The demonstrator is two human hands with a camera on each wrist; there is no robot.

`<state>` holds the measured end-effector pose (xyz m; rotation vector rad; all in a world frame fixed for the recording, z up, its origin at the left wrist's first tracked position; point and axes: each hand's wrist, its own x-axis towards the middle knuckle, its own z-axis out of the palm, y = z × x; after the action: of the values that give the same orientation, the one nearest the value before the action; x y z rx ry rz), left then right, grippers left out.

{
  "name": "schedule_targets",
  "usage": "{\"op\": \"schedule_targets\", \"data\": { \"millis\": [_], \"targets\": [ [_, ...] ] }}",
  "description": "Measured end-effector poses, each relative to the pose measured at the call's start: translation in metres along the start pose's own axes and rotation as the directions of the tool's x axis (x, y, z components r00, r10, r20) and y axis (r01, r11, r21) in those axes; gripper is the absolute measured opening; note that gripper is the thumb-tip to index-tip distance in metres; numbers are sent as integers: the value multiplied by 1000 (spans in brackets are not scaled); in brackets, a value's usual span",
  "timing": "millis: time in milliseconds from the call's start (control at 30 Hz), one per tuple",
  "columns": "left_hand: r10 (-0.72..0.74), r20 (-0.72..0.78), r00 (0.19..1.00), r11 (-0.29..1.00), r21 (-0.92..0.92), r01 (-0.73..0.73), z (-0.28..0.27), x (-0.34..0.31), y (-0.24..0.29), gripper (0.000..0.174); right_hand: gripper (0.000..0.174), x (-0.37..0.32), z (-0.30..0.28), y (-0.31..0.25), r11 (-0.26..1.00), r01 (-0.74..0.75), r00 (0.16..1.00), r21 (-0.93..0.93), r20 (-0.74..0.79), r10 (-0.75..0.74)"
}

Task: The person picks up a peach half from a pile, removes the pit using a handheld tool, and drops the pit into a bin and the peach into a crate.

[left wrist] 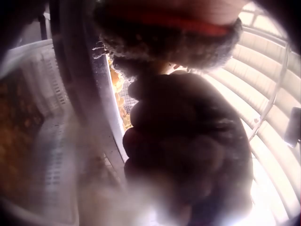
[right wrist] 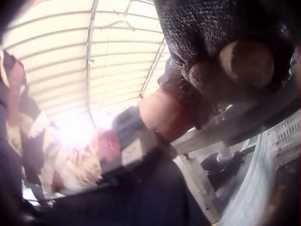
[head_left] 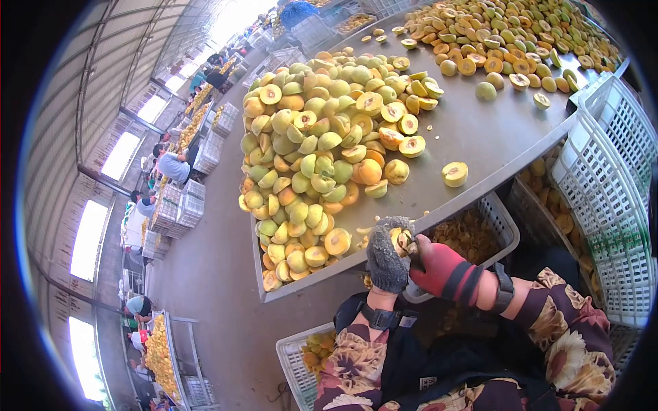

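Observation:
In the head view my left hand point(head_left: 388, 259), in a grey glove, grips a cut yellow fruit point(head_left: 400, 238) by the table's front edge. My right hand point(head_left: 442, 268), in a red glove, meets it from the right, fingers curled round what looks like a small dark tool, mostly hidden. The left wrist view shows curled fingers point(left wrist: 183, 141) in deep shadow below a fuzzy glove cuff. A dark textured glove point(right wrist: 207, 37) fills the top of the right wrist view. A large heap of halved fruit point(head_left: 322, 151) lies beyond my hands.
One fruit half point(head_left: 454, 174) lies apart on the metal table point(head_left: 480, 137). A second heap point(head_left: 514, 34) is at the far right. Below the edge stands a crate of scraps point(head_left: 504, 226); white crates point(head_left: 603, 164) are stacked at right, another point(head_left: 295, 363) at lower left. People work at distant tables.

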<state>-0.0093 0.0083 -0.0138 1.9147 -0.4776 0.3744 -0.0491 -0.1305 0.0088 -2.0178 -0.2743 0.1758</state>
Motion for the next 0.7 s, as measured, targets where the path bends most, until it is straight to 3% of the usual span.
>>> {"op": "schedule_targets", "data": {
  "millis": [67,100,167,267,367,467,500,600,667,700],
  "targets": [
    [95,9,995,986,133,-95,-1,1,-1,20,43,2,6,7,981,55,998,188,-20,-52],
    [142,18,990,970,198,-142,-2,1,-1,21,43,1,6,9,974,-1,1000,225,24,-4],
    [156,34,987,967,200,-159,-3,4,4,22,43,-1,-2,1,950,-116,989,291,117,86],
    [98,62,993,982,156,-106,-6,8,22,22,43,-2,0,5,919,-118,989,375,127,76],
    [67,136,988,988,130,-85,-8,8,12,24,42,-3,8,11,973,-70,994,221,92,51],
    [44,227,973,989,130,-75,-12,10,6,26,39,-4,4,5,981,-143,981,128,153,123],
    [33,253,967,989,131,-68,-13,11,6,27,38,-4,0,1,962,-193,968,196,199,153],
    [168,236,957,939,258,-228,-16,9,4,23,34,-4,-10,-5,848,-324,917,419,360,173],
    [140,168,976,956,234,-177,-16,8,10,23,31,-2,-10,2,702,-388,879,597,469,88],
    [126,135,983,963,220,-154,-15,9,14,22,29,-1,-9,5,692,-375,882,617,466,63]
  ]
}}
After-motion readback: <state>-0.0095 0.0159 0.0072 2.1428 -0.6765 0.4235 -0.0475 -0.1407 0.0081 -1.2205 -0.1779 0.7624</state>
